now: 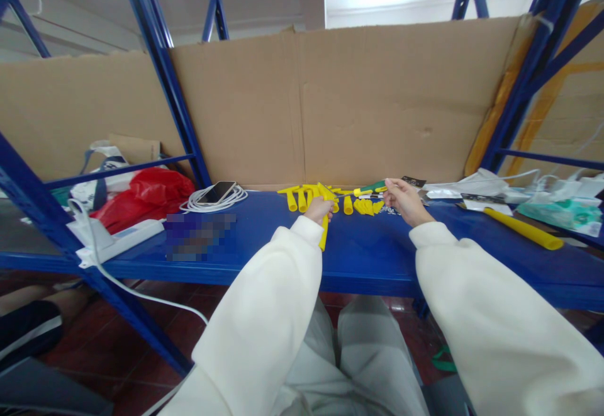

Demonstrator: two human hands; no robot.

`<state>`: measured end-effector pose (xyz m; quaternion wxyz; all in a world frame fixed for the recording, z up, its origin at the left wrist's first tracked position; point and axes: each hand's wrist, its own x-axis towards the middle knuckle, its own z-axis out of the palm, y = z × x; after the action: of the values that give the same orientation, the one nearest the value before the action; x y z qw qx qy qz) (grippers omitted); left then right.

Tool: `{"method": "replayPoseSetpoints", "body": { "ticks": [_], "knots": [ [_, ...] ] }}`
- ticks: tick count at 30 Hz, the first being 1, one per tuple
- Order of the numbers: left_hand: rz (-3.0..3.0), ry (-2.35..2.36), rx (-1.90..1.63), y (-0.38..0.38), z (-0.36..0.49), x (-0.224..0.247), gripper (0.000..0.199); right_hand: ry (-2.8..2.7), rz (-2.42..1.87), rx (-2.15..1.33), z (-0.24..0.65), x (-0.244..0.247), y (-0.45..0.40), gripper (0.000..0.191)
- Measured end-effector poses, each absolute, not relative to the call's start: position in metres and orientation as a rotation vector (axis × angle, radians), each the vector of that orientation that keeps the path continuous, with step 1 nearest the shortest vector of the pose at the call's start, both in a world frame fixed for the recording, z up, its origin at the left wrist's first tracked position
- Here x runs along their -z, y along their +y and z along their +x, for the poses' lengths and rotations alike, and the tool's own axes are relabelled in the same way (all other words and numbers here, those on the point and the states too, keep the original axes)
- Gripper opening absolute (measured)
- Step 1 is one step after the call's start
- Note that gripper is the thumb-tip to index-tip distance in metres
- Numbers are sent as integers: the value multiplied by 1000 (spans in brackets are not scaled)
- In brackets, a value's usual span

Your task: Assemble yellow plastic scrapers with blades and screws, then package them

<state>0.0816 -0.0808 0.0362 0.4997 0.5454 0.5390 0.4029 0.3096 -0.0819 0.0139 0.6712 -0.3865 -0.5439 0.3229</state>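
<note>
My left hand (319, 208) is closed around a narrow yellow tube (323, 235), whose lower end sticks out toward me. In my right hand (404, 199) is a screwdriver-like tool (371, 189) with a green and yellow handle. Its thin end points left, toward the left hand; whether it touches the tube I cannot tell. Several yellow tubes (292, 201) lie in a row behind and beside the left hand. Between the hands sits a small group of flat yellow pieces (364, 206).
The blue shelf (264, 240) has a cardboard panel (245, 107) behind it. At left are a phone (218, 192) on a coiled white cable (195, 202), a power strip (127, 240) and a red bag (151, 199). A longer yellow tube (523, 228) lies right. Blue posts (165, 82) flank the shelf.
</note>
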Motion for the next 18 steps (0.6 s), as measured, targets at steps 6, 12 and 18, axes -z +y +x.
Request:
{"method": "replayPoseSetpoints", "body": {
  "ticks": [6, 12, 18],
  "knots": [
    [1325, 1300, -982, -81, 82, -36, 13, -1243, -837, -744, 309, -14, -82, 55],
    [1323, 1308, -997, -77, 81, -34, 13, -1257, -803, -834, 309, -15, -83, 53],
    [1321, 1305, -1010, -76, 81, -33, 15, -1280, -829, -826, 309, -16, -84, 52]
  ]
}}
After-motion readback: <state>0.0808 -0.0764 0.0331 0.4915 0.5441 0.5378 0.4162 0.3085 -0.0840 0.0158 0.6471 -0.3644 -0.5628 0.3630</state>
